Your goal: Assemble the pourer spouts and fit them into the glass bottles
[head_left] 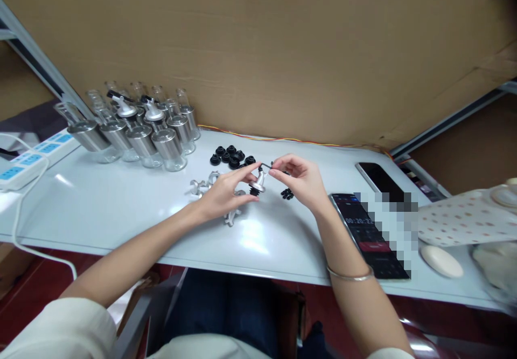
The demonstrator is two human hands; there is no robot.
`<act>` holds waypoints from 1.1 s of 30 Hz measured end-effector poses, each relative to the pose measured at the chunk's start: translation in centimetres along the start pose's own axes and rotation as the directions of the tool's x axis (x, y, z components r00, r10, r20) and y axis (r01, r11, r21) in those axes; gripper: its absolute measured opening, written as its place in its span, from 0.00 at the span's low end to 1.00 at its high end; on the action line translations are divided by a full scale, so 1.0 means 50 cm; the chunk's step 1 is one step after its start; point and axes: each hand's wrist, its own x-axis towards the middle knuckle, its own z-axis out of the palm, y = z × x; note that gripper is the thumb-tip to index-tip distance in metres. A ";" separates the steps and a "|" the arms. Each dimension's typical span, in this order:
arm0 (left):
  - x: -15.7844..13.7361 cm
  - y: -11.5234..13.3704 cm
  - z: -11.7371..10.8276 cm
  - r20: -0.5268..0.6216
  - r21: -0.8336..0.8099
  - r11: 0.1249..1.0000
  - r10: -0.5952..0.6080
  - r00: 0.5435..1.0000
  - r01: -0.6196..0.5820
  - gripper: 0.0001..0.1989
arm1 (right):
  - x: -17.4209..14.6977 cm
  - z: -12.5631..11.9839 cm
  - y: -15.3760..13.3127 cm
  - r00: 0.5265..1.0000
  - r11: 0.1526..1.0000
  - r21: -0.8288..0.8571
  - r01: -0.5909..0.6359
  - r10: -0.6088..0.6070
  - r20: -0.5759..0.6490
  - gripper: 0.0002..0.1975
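Note:
My left hand (226, 191) is closed around a silver pour spout (258, 184), thumb low and fingertips high. A black ribbed stopper (254, 192) forms its lower end, and its neck points up. With thumb and index finger, my right hand (301, 178) pinches a small black flap (266, 165) at the tip of the spout. Whether the flap is fastened there I cannot tell. Behind my left hand lie several silver spout parts (197, 187), partly covered. Black stoppers (231, 157) sit in a group beyond it. Small black pieces (287, 193) lie beside my right hand.
Glass bottles with steel sleeves (167, 142) crowd the table's back left, two with spouts fitted. A power strip (30, 159) is at the left edge. On the right are a phone (363, 240) showing a timer, another phone (379, 178), a white oval object (441, 261) and a dotted pouch (464, 219).

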 end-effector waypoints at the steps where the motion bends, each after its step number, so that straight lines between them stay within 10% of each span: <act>1: 0.000 0.000 -0.001 -0.009 0.005 1.000 0.009 1.000 -0.009 0.33 | 0.000 0.000 0.000 1.000 1.000 0.006 0.002 -0.002 -0.008 0.12; 33: 0.001 0.002 0.000 -0.064 -0.023 1.000 0.006 0.998 -0.008 0.32 | -0.006 0.011 -0.019 0.999 0.996 0.085 0.035 -0.034 -0.005 0.09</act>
